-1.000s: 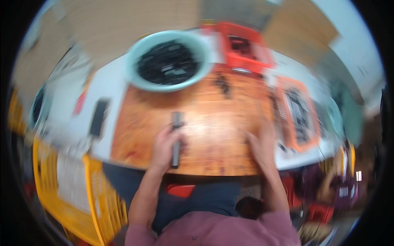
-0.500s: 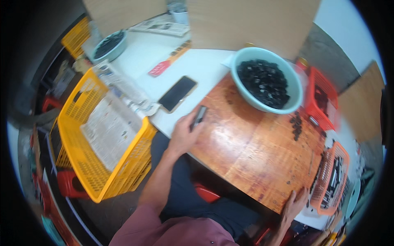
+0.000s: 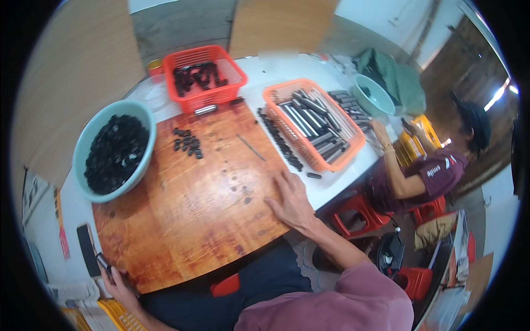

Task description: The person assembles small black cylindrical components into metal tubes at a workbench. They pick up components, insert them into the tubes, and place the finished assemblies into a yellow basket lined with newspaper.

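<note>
Head view: left hand (image 3: 117, 286) is closing its fingers on a dark tube (image 3: 103, 261) at the near left corner of the wooden board (image 3: 215, 218). The tube's upper end is poking out beside the phone (image 3: 87, 248); its lower part is hiding in the grip, so I cannot tell how firm the hold is.

Risk, my judgement: a loose grip could be letting the tube slip, since the hand is sitting low, right by the edge and near the yellow crate (image 3: 118, 314). A careless swing could also be knocking the phone.

Right hand (image 3: 293, 201) is lying palm down on the board's right part, fingers spread, thumb apart, gripping nothing. Its fingertips are pointing toward the orange basket (image 3: 292, 134) of tubes, apart from it. A sideways sweep there could be scattering the row of small black pieces (image 3: 279, 140) beside the basket.

Teal bowl (image 3: 153, 129), heaped with black pieces, is straddling the board's left edge; a hard bump could be tipping it.
</note>
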Motion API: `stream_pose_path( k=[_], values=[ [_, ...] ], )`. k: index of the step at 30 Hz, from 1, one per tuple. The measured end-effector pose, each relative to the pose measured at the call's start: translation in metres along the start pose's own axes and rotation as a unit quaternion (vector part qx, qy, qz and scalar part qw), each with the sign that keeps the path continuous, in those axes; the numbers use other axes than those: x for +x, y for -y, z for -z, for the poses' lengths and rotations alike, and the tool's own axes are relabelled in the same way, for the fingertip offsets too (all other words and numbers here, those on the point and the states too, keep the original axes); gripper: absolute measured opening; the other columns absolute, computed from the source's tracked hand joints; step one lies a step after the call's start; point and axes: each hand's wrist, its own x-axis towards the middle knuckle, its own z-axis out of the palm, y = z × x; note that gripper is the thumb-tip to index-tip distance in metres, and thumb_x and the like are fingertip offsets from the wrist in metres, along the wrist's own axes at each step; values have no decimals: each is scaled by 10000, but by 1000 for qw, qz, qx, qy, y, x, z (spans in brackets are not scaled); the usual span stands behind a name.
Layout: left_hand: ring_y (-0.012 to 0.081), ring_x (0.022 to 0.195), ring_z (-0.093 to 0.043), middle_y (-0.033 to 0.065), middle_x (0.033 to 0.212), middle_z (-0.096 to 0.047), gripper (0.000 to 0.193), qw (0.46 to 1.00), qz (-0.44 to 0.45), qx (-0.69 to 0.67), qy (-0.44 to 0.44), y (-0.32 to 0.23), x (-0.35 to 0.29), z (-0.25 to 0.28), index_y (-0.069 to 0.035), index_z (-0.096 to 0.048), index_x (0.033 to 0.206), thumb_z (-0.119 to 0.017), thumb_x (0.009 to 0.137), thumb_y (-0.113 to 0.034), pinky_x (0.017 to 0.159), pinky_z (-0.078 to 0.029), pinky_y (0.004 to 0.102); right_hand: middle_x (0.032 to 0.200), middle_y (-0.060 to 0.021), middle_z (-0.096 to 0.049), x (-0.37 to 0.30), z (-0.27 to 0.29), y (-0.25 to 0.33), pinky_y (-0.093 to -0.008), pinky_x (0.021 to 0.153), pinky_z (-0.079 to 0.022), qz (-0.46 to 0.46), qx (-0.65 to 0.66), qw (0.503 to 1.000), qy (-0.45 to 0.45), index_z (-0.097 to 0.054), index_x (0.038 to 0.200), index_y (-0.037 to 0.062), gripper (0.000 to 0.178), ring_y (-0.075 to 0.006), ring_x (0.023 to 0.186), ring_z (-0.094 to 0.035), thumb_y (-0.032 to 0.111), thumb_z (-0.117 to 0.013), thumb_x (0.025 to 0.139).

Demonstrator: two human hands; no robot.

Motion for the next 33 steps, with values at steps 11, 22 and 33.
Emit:
stream_pose_path(
  k=[11, 22, 33],
  values=[
    [80, 765, -464, -11, 841, -522, 313, 989, -107, 66, -78, -34, -16, -19, -11, -615, 1270, -581, 1060, -241, 682, -397, 240, 1434, -269, -452, 13, 10, 21, -521, 1091, -368, 41, -20, 997, -59, -588, 1269, 6, 580, -457, 1336, -422, 242, -813, 789],
    [192, 851, -584, 62, 988, -586, 432, 792, 333, -450, 243, -71, -17, -148, -98, -509, 1393, -361, 1110, -388, 758, -496, 362, 1139, -174, -638, 110, -37, 114, -441, 903, -523, 222, 215, 946, 98, -637, 1117, 4, 327, -370, 1071, -628, 115, -747, 830],
    [266, 1024, -641, 171, 1217, -630, 410, 787, 296, -494, 221, -58, -23, -152, -49, -459, 1456, -428, 1090, -233, 917, -535, 432, 1109, -180, -644, 117, -105, 115, -438, 917, -512, 230, 219, 942, 107, -676, 1082, -1, 254, -373, 1058, -619, 95, -721, 851]
  ],
)
